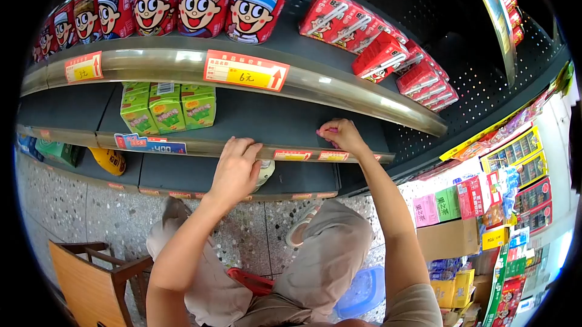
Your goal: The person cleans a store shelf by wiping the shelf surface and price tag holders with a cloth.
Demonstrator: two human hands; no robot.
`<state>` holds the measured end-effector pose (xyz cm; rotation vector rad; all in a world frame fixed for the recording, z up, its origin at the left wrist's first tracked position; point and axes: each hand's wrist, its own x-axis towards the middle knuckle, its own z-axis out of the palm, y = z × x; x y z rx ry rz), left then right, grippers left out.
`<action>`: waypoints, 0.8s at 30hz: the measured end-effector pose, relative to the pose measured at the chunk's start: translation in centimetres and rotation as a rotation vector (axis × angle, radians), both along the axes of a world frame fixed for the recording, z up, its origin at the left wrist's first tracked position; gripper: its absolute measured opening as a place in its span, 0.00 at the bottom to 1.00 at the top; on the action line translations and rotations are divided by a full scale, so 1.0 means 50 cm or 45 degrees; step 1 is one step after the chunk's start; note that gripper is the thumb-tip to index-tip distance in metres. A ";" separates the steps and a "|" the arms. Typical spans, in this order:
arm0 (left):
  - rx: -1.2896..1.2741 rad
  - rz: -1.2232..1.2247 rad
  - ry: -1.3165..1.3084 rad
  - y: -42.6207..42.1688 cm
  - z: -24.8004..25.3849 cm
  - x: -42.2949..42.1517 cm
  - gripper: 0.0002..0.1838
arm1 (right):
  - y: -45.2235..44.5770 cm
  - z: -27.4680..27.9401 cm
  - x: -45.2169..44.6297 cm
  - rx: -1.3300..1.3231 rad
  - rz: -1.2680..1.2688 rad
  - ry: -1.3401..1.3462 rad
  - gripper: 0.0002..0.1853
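Observation:
My left hand (238,166) rests on the front edge of the middle shelf (291,114), fingers stretched over the rim and holding nothing. Over the right part of that shelf, my right hand (343,135) is closed on a small pink thing (320,133). Only bits of it show around the fingers; it looks like a piece of cloth. Left of my hands, green drink cartons (168,108) stand in a group on the same shelf. A pale round-edged item (265,173), partly hidden by my left hand, is on the lower shelf.
Above, red cans (259,6) and red drink cartons (339,22) stand behind a price rail (182,60). A yellow package (109,161) is at lower left. A wooden stool (88,284), a blue plastic tub (362,291) and stacked boxes (448,239) surround my legs.

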<state>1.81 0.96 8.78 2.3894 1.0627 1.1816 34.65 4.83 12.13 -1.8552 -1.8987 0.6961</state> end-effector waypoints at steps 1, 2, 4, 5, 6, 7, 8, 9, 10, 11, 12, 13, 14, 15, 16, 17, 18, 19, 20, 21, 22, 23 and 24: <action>-0.003 -0.003 0.007 0.001 -0.001 0.000 0.18 | 0.002 -0.004 -0.001 0.036 -0.019 0.006 0.07; -0.005 -0.004 0.014 0.002 -0.003 0.001 0.18 | 0.004 -0.007 -0.003 0.079 -0.029 0.002 0.07; -0.004 -0.006 0.024 0.001 -0.002 0.002 0.19 | 0.011 -0.025 0.001 0.167 -0.047 -0.003 0.08; 0.000 -0.005 0.029 0.001 0.001 0.002 0.19 | 0.015 -0.036 0.003 0.212 -0.056 -0.023 0.08; 0.008 -0.004 0.034 0.001 0.005 0.001 0.19 | 0.020 -0.046 0.003 0.259 -0.064 -0.041 0.08; 0.003 -0.008 0.042 0.001 0.005 -0.001 0.18 | 0.023 -0.053 0.007 0.309 -0.073 -0.059 0.08; -0.002 -0.010 0.049 0.002 0.003 -0.001 0.18 | 0.024 -0.057 0.013 0.300 -0.099 -0.050 0.08; -0.007 -0.011 0.058 0.001 0.000 -0.001 0.18 | 0.024 -0.058 0.016 0.292 -0.126 -0.040 0.08; -0.003 -0.011 0.037 0.000 -0.005 0.000 0.17 | 0.023 -0.058 0.016 0.283 -0.152 -0.028 0.08; 0.001 -0.009 0.016 -0.001 -0.010 0.001 0.17 | 0.023 -0.060 0.022 0.356 -0.191 0.075 0.08; 0.005 -0.003 -0.005 -0.005 -0.011 -0.003 0.16 | 0.025 -0.070 0.041 0.426 -0.226 0.179 0.08; -0.043 -0.095 -0.068 -0.015 -0.004 -0.007 0.15 | 0.020 -0.058 0.037 0.495 -0.258 0.286 0.08; -0.090 -0.185 -0.131 -0.030 0.006 -0.008 0.15 | 0.006 -0.042 0.040 0.504 -0.335 0.230 0.08; -0.136 -0.277 -0.193 -0.046 0.022 -0.006 0.14 | 0.007 -0.049 0.057 0.505 -0.377 0.445 0.10; -0.302 -0.444 -0.258 -0.078 0.062 -0.003 0.14 | 0.003 -0.047 0.067 0.500 -0.419 0.662 0.11; -0.426 -0.676 -0.305 -0.105 0.076 -0.002 0.13 | -0.005 -0.043 0.084 0.525 -0.416 0.751 0.12; -0.570 -0.945 -0.366 -0.142 0.097 0.001 0.13 | -0.019 -0.027 0.089 0.543 -0.414 0.840 0.14; -0.775 -1.241 -0.393 -0.182 0.119 0.006 0.13 | -0.024 -0.028 0.110 0.503 -0.428 0.955 0.17; -0.904 -1.590 -0.513 -0.229 0.117 0.024 0.15 | -0.034 -0.018 0.118 0.512 -0.431 1.027 0.18; -1.078 -1.901 -0.605 -0.282 0.128 0.040 0.16 | -0.037 -0.027 0.141 0.517 -0.425 1.232 0.19; -1.202 -2.229 -0.716 -0.330 0.156 0.066 0.14 | -0.037 -0.037 0.161 0.515 -0.414 1.436 0.20; -1.290 -2.451 -0.780 -0.363 0.172 0.098 0.14 | -0.044 -0.039 0.173 0.506 -0.349 1.622 0.19; -1.368 -2.597 -0.837 -0.393 0.181 0.127 0.14 | -0.056 -0.037 0.172 0.493 -0.281 1.811 0.19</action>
